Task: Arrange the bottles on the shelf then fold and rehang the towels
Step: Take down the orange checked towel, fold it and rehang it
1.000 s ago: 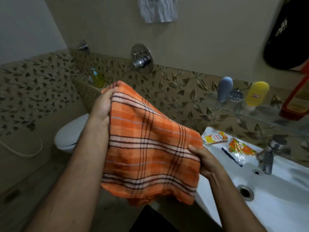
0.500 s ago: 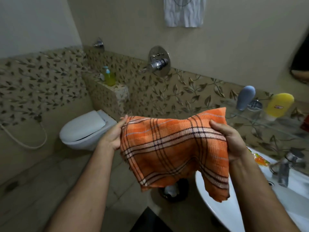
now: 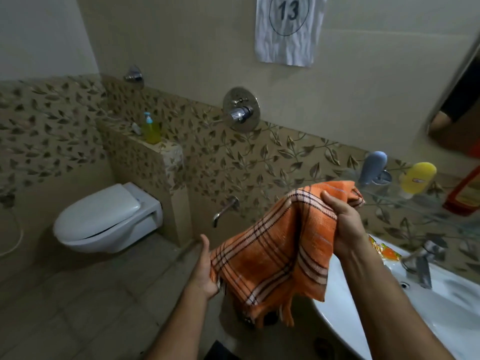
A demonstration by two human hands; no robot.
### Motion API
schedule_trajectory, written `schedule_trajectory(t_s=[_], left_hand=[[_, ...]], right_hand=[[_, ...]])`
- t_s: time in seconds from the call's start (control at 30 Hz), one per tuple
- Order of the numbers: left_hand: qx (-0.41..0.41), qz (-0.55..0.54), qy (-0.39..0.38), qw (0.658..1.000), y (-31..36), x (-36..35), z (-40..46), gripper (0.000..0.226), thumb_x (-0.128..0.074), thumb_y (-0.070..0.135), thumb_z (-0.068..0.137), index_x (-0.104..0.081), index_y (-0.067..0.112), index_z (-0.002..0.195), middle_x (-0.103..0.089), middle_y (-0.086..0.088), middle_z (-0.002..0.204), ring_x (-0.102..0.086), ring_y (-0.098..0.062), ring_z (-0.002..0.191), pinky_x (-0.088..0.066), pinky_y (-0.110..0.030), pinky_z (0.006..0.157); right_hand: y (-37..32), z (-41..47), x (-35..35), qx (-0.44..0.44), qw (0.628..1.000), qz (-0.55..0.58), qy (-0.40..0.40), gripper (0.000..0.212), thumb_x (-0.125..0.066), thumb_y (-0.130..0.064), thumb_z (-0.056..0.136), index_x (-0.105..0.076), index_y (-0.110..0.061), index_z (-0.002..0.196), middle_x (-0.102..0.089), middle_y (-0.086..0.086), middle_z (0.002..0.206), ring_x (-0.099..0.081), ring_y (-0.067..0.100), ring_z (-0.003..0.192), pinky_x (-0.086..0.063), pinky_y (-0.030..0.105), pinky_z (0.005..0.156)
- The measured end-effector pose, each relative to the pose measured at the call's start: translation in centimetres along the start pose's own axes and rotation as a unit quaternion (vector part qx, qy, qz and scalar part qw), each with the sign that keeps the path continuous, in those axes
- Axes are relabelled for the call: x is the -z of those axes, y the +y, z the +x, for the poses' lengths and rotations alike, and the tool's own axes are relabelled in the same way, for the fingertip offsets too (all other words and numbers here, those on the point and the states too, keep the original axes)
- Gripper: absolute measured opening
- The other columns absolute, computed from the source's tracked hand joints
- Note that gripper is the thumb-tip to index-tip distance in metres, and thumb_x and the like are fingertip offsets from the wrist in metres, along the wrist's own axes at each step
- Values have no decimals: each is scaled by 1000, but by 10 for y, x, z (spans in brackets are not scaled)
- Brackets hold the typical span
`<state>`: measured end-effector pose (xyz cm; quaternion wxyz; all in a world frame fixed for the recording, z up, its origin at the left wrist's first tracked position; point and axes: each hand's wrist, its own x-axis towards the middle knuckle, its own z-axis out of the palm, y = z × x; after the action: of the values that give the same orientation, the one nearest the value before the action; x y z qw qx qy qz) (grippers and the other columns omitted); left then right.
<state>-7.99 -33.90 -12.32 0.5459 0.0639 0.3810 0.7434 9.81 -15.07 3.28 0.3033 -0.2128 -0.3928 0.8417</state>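
From the head view, an orange checked towel [image 3: 280,245] is held up in front of the person, between the toilet [image 3: 104,219] and the sink [image 3: 446,315]. Its upper edge is gripped by the right hand [image 3: 342,222], with the fingers curled round the bunched cloth. The lower left edge is touched by the left hand [image 3: 206,268], whose fingers are seen almost straight along the cloth; whether the thumb pinches it cannot be told. On the glass shelf [image 3: 426,203] above the sink a grey bottle [image 3: 372,167], a yellow bottle [image 3: 417,176] and a red bottle [image 3: 465,196] are seen. A green soap bottle [image 3: 151,129] is placed on the ledge behind the toilet.
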Motion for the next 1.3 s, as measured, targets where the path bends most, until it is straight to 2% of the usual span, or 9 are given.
schedule_trajectory(t_s=[0.13,0.3,0.4,0.5,0.73,0.87,1.0,1.13,1.3], left_hand=[[-34,63,-12,997,17,8,-4,111,-90,46,58,-36,-5,142,-50,-29,136,-52,-39,123,-42,-55,104],[-82,42,108,990,16,-11,-5,91,-68,0,79,-19,20,153,-59,-10,123,-60,-26,108,-50,-42,89],[-160,99,138,972,39,-15,1,77,-63,-6,85,-31,18,150,-59,-15,126,-59,-29,113,-46,-47,101],[-198,167,136,956,67,-15,4,68,-66,-4,84,-43,20,143,-62,-20,124,-64,-27,102,-54,-44,92],[-262,248,97,927,101,-36,-4,53,-67,-1,86,-56,23,131,-68,-9,108,-70,-15,86,-59,-27,69],[-304,279,90,907,114,-47,-9,46,-67,0,86,-59,25,123,-68,-7,107,-68,-15,90,-59,-27,72],[-322,300,93,893,127,-56,-8,45,-69,2,85,-60,26,122,-68,-7,109,-68,-19,95,-57,-36,80],[-343,358,77,865,136,-67,-11,44,-70,2,84,-59,16,123,-68,-2,100,-68,-5,83,-57,-23,73],[-385,443,87,805,147,-66,-15,32,-77,5,77,-66,17,103,-72,-6,98,-69,-19,89,-55,-35,84]], right_hand=[[2,-7,14,16,998,-11,52,25,-57,-20,86,-70,2,90,-74,15,76,-73,25,66,-62,36,63],[9,-14,24,0,995,-25,97,29,-50,-21,97,-67,2,95,-74,15,76,-73,25,66,-62,39,66],[1,-22,33,-55,988,-92,107,39,-68,-26,83,-65,4,108,-75,18,82,-73,27,68,-62,40,64],[-15,-34,41,-117,964,-228,70,86,-93,-24,47,-61,4,122,-74,21,95,-73,28,77,-61,38,64],[-28,-30,57,-18,935,-317,155,91,-75,0,75,-30,-23,151,-44,16,131,-61,31,101,-54,37,70],[-42,-36,62,9,925,-374,70,85,-74,5,68,-44,-21,144,-56,17,129,-60,34,114,-53,38,86],[-49,-35,54,37,815,-575,61,68,-72,0,82,-48,-23,141,-61,0,122,-59,18,110,-46,32,90],[-51,-31,55,126,754,-635,112,24,-65,-7,89,-67,-26,102,-68,-5,95,-65,17,94,-50,29,74],[-59,-28,57,152,776,-598,129,8,-63,-18,92,-66,-17,99,-58,3,105,-58,24,100,-51,48,91]])
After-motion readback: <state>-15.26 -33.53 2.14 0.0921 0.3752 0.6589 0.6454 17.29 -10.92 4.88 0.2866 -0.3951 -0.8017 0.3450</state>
